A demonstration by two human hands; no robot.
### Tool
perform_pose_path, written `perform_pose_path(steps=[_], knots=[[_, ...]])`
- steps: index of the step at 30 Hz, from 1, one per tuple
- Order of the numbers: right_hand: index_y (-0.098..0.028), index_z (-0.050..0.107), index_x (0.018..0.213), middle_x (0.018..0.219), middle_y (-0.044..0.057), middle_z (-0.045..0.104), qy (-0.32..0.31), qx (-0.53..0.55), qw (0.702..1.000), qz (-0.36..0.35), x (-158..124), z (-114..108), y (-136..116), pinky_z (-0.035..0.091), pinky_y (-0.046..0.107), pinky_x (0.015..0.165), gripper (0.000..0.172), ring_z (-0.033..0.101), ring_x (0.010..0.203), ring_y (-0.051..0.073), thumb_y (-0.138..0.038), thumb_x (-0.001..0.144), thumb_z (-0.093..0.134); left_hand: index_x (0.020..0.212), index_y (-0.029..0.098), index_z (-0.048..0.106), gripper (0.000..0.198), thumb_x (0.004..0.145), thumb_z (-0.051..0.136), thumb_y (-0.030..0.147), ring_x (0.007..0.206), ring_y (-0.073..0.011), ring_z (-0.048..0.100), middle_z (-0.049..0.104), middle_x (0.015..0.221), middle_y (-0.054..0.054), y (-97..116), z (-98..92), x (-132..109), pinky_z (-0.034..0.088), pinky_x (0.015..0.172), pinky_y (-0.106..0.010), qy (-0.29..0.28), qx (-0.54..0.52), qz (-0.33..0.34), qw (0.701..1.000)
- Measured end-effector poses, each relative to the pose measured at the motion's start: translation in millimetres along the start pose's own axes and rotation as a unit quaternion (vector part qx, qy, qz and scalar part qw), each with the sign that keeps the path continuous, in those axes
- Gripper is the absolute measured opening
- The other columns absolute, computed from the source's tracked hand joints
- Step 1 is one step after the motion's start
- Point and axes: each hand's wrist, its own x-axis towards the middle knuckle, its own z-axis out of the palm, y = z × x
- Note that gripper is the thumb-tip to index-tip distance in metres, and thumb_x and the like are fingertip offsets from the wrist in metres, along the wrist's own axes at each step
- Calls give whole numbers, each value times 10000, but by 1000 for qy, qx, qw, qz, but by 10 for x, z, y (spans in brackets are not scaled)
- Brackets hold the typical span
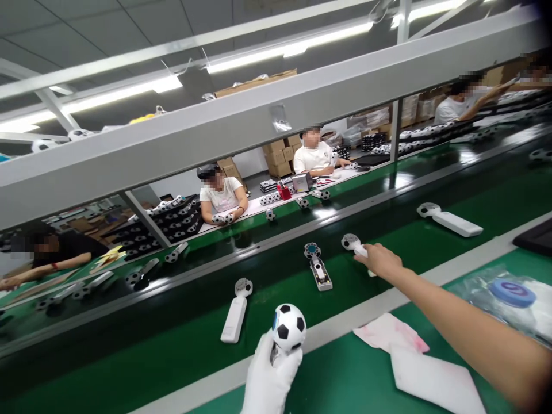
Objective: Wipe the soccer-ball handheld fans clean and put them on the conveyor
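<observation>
My left hand (pixel 269 376), in a white glove, is wrapped round the neck of a handheld fan (pixel 290 326) whose round head has a black-and-white football pattern. This fan is upright at the near edge of the conveyor; its lower part is hidden by the glove. Over the belt my bare right hand (pixel 382 261) has its fingers closed on another white football-headed fan (pixel 350 241), head pointing left. Between the hands lies a fan with an opened handle (pixel 319 273), its inner parts showing. A closed white fan (pixel 235 313) lies left of it, and another fan (pixel 457 223) lies further right.
The green conveyor belt (pixel 172 345) runs across, with a metal divider (pixel 202 261) along it. On the near bench are a pink-stained cloth (pixel 388 333), a white pad (pixel 435 379) and a blue tape roll (pixel 513 292). Several co-workers sit across the belt. A grey beam (pixel 194 138) spans overhead.
</observation>
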Motion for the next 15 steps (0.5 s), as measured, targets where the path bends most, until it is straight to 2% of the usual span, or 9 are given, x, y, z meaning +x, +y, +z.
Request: perform_pose_path(steps=[2, 4, 8, 10, 12, 13, 15], knots=[[-100, 608, 942, 1140, 211, 510, -3, -69, 997, 23, 104, -39, 120, 302, 532, 887, 280, 436, 1108, 413, -206, 691, 670, 1007, 206, 571, 375, 671, 663, 345, 1016, -259, 548, 615, 1000, -60, 4, 50, 81, 432, 847, -296, 35, 34, 29, 998], [-102, 594, 954, 1096, 172, 540, -17, -120, 992, 44, 169, -42, 204, 344, 507, 875, 273, 485, 1065, 349, -182, 705, 668, 1006, 206, 570, 389, 661, 650, 367, 1031, -277, 538, 603, 1032, -68, -12, 98, 154, 422, 851, -294, 61, 69, 57, 994], [-134, 578, 968, 1023, 63, 581, -49, -166, 981, 91, 287, -67, 277, 415, 444, 852, 194, 539, 971, 217, -230, 800, 594, 1108, 243, 510, 455, 686, 619, 372, 1051, -237, 512, 569, 1098, -40, -54, 137, 393, 387, 878, -282, 96, 133, 103, 981], [-129, 590, 935, 990, 68, 592, -53, -157, 980, 107, 338, -112, 268, 423, 441, 834, 188, 551, 946, 219, -234, 781, 613, 1121, 257, 490, 438, 711, 594, 372, 1000, -214, 525, 574, 1063, -30, -44, 141, 598, 397, 835, -283, 119, 218, 131, 960], [-98, 610, 874, 922, 124, 610, -50, -126, 983, 120, 357, -165, 227, 435, 453, 769, 238, 568, 906, 276, -219, 684, 687, 1141, 242, 476, 438, 733, 575, 363, 965, -224, 530, 569, 1051, -51, 5, 157, 834, 393, 818, -314, 147, 297, 146, 932], [-84, 619, 841, 871, 153, 617, -49, -100, 986, 123, 347, -188, 193, 443, 448, 717, 268, 577, 870, 306, -219, 632, 717, 1160, 227, 465, 451, 740, 571, 352, 977, -240, 524, 558, 1075, -73, 42, 170, 947, 382, 833, -339, 159, 317, 146, 924], [-71, 634, 790, 759, 179, 625, -50, -22, 992, 111, 267, -209, 99, 446, 406, 602, 309, 594, 769, 325, -267, 577, 743, 1187, 191, 453, 489, 732, 596, 302, 1064, -276, 482, 511, 1163, -124, 120, 208, 1129, 341, 899, -383, 170, 309, 139, 925]])
